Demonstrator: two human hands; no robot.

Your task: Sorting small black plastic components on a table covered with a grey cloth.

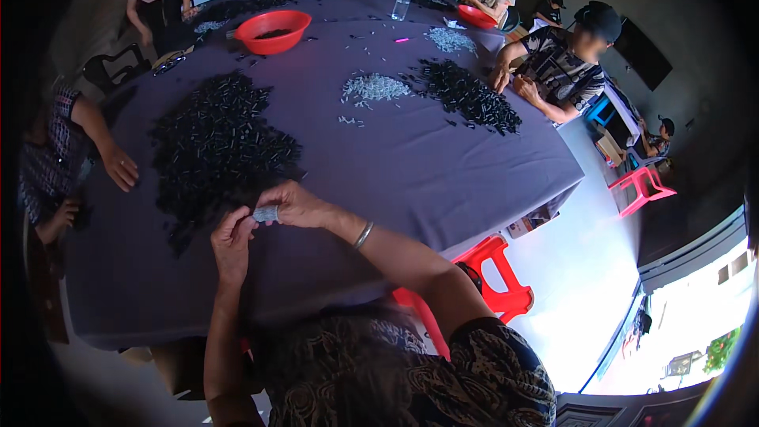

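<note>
A short light-grey cylinder (266, 213) is held up over the near edge of the table, level between my hands. My right hand (294, 204), with a silver bangle at the wrist, pinches its right end. At the other end, the fingers of my left hand (231, 241) are closed against it; whatever else they hold is too small to make out. Just beyond both hands spreads a big heap of short black tube-like pieces (221, 130). Farther right lie a small heap of clear or whitish pieces (375, 88) and another black heap (470, 96).
A grey cloth (356, 190) covers the table. A red basin (273, 32) with black pieces, a clear bottle (402, 2) and a pink marker-like stick (402, 39) stand or lie farther off. Several people sit or stand around. A red stool (506, 285) is at my right.
</note>
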